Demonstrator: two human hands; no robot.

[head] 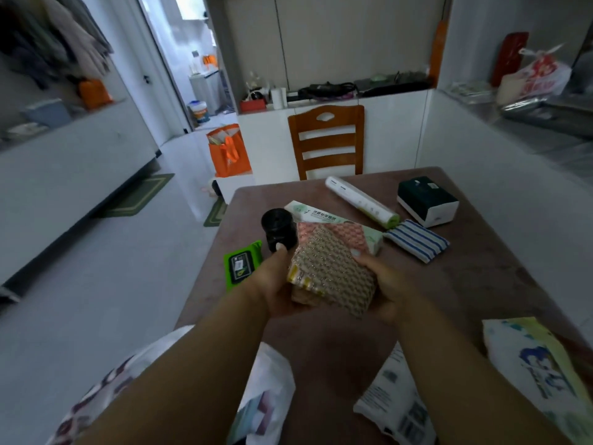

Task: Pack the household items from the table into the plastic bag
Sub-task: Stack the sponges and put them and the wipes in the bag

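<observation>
Both hands hold a stack of scouring sponges [330, 271] with a gold and pink mesh face above the brown table [475, 271]. My left hand [272, 284] grips its left side and my right hand [385, 284] its right side. Behind it lie a black roll [277, 229], a green wet-wipes pack [240, 264], a white and green box [308, 213], a white roll with a green end [359, 200], a blue-striped cloth [417, 239] and a dark green tissue box [426, 199]. A white plastic bag [269, 380] hangs at the near table edge, between my forearms.
Two printed soft packs lie at the near right of the table, one white [394, 403] and one yellow and blue [539, 364]. A wooden chair [327, 139] stands at the far side. An orange bag [227, 149] sits on the floor beyond.
</observation>
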